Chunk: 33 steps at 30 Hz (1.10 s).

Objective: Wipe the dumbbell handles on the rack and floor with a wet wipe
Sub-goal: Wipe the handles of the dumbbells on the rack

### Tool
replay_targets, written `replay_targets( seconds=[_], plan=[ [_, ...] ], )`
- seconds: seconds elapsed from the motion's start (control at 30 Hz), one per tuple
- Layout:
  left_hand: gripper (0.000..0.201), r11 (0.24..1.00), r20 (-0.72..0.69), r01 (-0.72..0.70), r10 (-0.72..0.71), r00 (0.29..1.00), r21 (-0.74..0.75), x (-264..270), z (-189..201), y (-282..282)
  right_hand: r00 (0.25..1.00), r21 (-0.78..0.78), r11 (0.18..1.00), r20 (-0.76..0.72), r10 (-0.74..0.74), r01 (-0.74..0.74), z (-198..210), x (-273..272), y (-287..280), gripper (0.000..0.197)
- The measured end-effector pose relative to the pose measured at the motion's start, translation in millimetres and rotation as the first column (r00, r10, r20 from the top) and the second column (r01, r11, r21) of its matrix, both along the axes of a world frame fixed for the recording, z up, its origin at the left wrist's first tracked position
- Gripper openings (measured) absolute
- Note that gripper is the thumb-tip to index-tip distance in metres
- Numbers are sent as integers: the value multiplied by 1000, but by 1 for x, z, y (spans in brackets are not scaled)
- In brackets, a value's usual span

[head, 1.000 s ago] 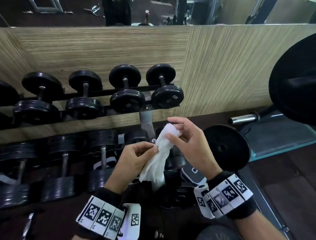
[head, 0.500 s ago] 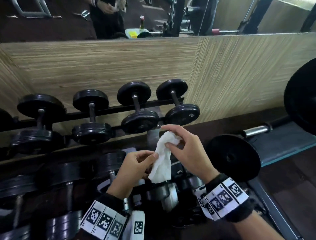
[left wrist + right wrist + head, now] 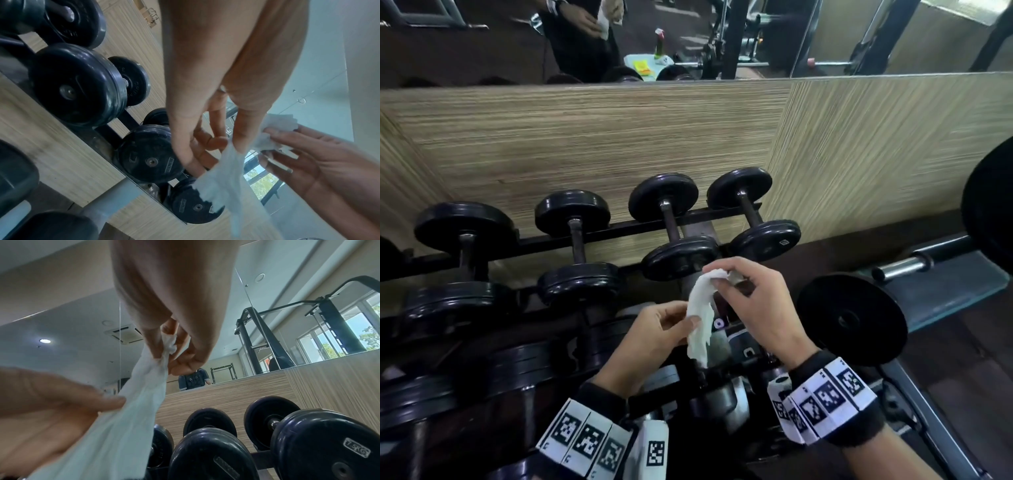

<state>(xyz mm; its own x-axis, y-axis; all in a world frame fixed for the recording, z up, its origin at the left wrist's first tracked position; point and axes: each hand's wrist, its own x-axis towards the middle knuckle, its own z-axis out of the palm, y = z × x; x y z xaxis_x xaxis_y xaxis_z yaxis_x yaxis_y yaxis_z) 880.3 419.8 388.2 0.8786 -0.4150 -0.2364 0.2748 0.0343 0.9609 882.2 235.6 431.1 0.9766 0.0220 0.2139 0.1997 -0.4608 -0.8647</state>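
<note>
Just beyond the hands, the black dumbbells (image 3: 671, 228) sit across the rack (image 3: 619, 228), looking heavy and rigid, so each thin metal handle is best wiped in place by wrapping the cloth around the bar between its plates. The wet wipe (image 3: 702, 317), white, crumpled and limp, hangs stretched between the right hand (image 3: 753, 301), pinching its upper end, and the left hand (image 3: 650, 339), pinching its middle.

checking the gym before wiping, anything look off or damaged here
Nothing on the rack stands out. The only oddity: the wet wipe, pinched between the left hand and right hand, is twisted, with a ragged lower edge.
</note>
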Motion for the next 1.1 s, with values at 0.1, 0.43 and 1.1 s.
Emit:
replay_targets(
  seconds=[0.1,0.43,1.1],
  plan=[
    [19,997,30,41,-43,999,70,-2,-4,0,998,22,1000,-61,-9,10,3,4,-2,19],
    [10,948,238,-253,204,949,195,-2,-14,-19,996,30,1000,-86,-7,9,-3,34,-25,19],
    [15,901,-94,-393,414,905,183,98,-22,-107,953,-97,948,-37,301,-303,-59,119,-96,31]
  ],
)
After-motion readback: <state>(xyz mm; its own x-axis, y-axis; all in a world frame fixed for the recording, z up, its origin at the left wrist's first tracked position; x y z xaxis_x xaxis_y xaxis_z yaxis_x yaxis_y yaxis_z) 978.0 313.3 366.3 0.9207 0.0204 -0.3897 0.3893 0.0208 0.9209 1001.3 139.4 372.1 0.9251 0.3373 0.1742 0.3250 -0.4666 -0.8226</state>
